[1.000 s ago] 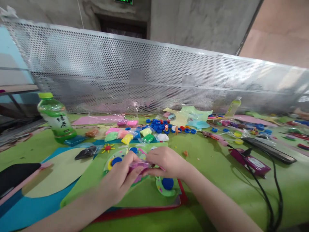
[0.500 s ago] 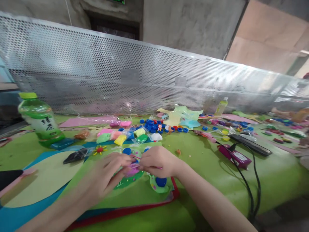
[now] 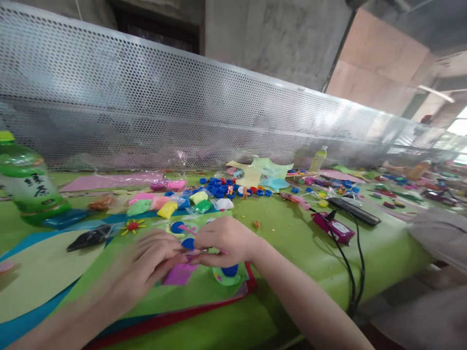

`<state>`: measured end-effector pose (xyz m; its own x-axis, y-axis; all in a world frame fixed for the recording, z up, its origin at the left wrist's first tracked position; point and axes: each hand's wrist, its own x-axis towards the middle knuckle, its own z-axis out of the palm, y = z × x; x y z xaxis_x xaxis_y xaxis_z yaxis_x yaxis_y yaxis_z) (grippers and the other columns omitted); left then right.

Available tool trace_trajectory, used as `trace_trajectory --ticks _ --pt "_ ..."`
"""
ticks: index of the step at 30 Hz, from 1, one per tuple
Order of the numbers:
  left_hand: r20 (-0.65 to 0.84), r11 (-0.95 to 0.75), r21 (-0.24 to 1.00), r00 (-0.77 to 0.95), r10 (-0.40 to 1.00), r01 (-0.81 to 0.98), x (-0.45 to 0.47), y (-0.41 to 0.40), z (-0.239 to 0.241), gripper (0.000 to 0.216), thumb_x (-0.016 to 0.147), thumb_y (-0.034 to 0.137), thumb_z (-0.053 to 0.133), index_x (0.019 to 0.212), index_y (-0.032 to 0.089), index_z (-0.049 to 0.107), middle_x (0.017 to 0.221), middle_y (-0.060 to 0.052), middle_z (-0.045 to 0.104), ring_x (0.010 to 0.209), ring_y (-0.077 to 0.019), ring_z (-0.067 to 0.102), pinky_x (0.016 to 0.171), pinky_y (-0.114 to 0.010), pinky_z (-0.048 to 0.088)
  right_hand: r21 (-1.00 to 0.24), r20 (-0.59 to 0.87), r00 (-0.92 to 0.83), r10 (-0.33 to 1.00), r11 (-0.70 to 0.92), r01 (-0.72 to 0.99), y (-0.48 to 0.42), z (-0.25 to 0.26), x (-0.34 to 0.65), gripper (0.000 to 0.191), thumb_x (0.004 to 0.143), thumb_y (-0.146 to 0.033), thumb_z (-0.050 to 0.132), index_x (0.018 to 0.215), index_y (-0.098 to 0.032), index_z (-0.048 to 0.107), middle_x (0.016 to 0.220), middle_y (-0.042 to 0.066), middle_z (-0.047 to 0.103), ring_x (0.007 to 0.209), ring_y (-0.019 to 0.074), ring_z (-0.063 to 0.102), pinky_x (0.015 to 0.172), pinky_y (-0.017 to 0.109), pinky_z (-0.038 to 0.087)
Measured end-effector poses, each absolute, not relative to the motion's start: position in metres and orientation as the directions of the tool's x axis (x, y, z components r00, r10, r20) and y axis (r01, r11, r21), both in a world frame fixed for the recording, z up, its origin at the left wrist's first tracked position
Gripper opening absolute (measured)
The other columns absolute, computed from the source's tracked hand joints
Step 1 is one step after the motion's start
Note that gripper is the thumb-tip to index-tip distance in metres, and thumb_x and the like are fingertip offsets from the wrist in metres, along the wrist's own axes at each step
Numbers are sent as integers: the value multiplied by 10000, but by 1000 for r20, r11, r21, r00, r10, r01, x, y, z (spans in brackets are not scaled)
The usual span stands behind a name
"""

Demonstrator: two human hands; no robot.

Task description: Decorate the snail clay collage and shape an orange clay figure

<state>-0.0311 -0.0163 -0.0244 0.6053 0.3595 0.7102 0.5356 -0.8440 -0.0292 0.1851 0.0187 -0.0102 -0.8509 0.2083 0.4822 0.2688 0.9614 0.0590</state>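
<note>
My left hand (image 3: pixel 155 257) and my right hand (image 3: pixel 226 240) meet above a green sheet (image 3: pixel 204 296). Their fingertips pinch the top of a purple packet (image 3: pixel 179 273), which hangs below. A thin pink stick (image 3: pixel 188 229) also sits in my right hand, its other end poking out near the knuckles. Blue round caps (image 3: pixel 177 227) lie on the sheet close to the fingers. By my right wrist is a pale green clay shape with a blue cap (image 3: pixel 229 271). A red and yellow clay flower (image 3: pixel 133 226) lies beyond my left hand.
Bagged clay in several colours (image 3: pixel 168 209) and a heap of blue caps (image 3: pixel 219 187) lie behind the hands. A green tea bottle (image 3: pixel 31 182) stands left. At right are a purple device (image 3: pixel 333 228) with black cables and a dark flat bar (image 3: pixel 353 211). Perforated metal panel (image 3: pixel 146 112) behind.
The view has swung right, so the bottle sits nearer the left edge. The purple packet now hangs flat and more visible below my fingers. Grey cloth shows at the right edge.
</note>
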Motion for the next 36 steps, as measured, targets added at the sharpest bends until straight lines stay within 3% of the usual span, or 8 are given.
trace_trajectory --ticks 5,8,12,18,24,29,32,36 --pt "701 -820 16 579 417 572 -32 -17 -22 173 895 315 432 829 238 573 801 12 692 787 -148 627 760 -273 496 73 421 -888 185 969 236 16 -13 183 326 943 -278 284 836 -182 576 787 -14 613 722 91 501 597 224 334" --pt "683 -824 11 598 420 566 -34 -13 -20 174 867 359 480 808 244 597 786 11 701 757 -151 638 703 -244 501 92 401 -896 193 964 250 15 -14 182 331 940 -251 279 784 -192 565 812 -22 601 743 89 485 596 224 321" --pt "677 -846 -87 654 337 526 -33 -12 -17 213 874 367 458 762 241 589 721 17 696 668 -137 631 614 -223 492 131 420 -891 175 959 250 14 -15 180 303 906 -210 322 694 -199 538 742 -40 575 663 92 452 559 236 295" --pt "675 -884 -192 711 197 426 -27 -18 -16 129 846 219 472 729 246 521 631 48 656 560 -124 587 544 -236 473 82 389 -897 211 962 262 12 -11 179 284 906 -382 338 886 -192 548 816 -15 602 746 105 509 586 236 316" --pt "649 -888 -55 693 315 456 -31 -17 -15 176 890 334 422 767 253 519 654 39 664 589 -117 617 550 -218 487 51 392 -907 156 980 191 8 -10 178 260 920 -277 331 807 -197 551 839 -15 615 739 89 515 594 224 335" --pt "650 -831 -39 646 401 555 -27 -21 -13 238 778 495 571 810 261 544 683 57 696 596 -117 657 529 -189 521 110 469 -871 148 968 224 10 -14 178 329 932 -259 280 778 -199 564 743 -21 592 686 94 492 595 233 337" --pt "697 -817 -93 623 355 570 -27 -21 -15 169 827 426 535 819 258 551 666 71 697 574 -101 653 533 -183 518 136 496 -850 176 951 276 14 -15 180 323 949 -293 278 836 -195 564 765 -10 601 679 105 503 576 240 338" --pt "757 -732 -240 595 270 638 -48 -6 -9 137 879 343 470 911 243 558 784 36 698 725 -122 643 721 -239 514 24 547 -787 285 934 355 20 -10 188 356 951 -365 264 935 -136 536 812 59 617 723 128 551 623 235 408"
